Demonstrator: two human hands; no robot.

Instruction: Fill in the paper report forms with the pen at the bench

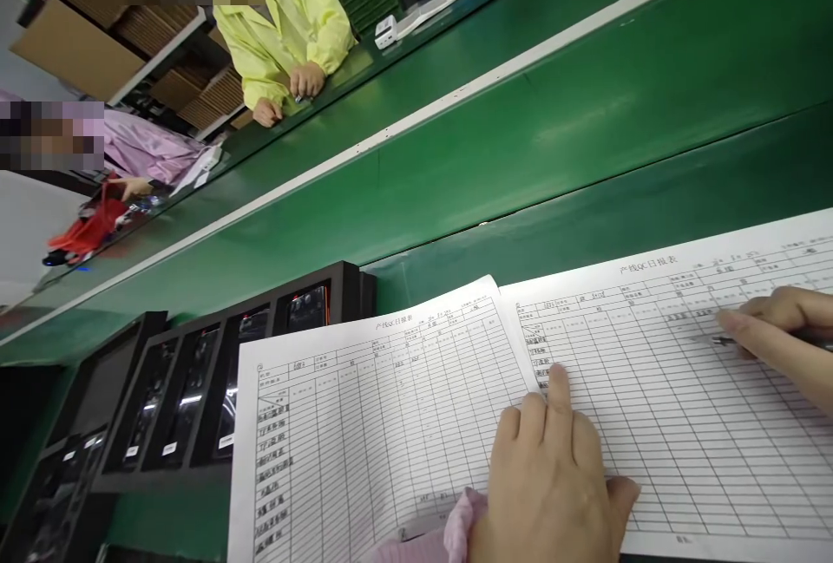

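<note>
Two printed form sheets with ruled tables lie side by side in front of me. My left hand (553, 468) rests on the right sheet (690, 450), index finger stretched out along a row near its left column. In my right hand (781, 337) a pen (721, 341) is pinched, its tip close to the upper rows of the same sheet. The left sheet (377, 424) bears handwritten entries and lies partly under my left wrist and the right sheet's edge; a pink sleeve cuff (465, 515) covers its lower part.
A black foam tray (175, 476) with several dark glossy devices stands at the left. A green conveyor belt (521, 129) runs diagonally beyond the sheets. Across it sit a person in yellow (286, 25) and one in pink (143, 147); a white device (386, 31) lies at the far edge.
</note>
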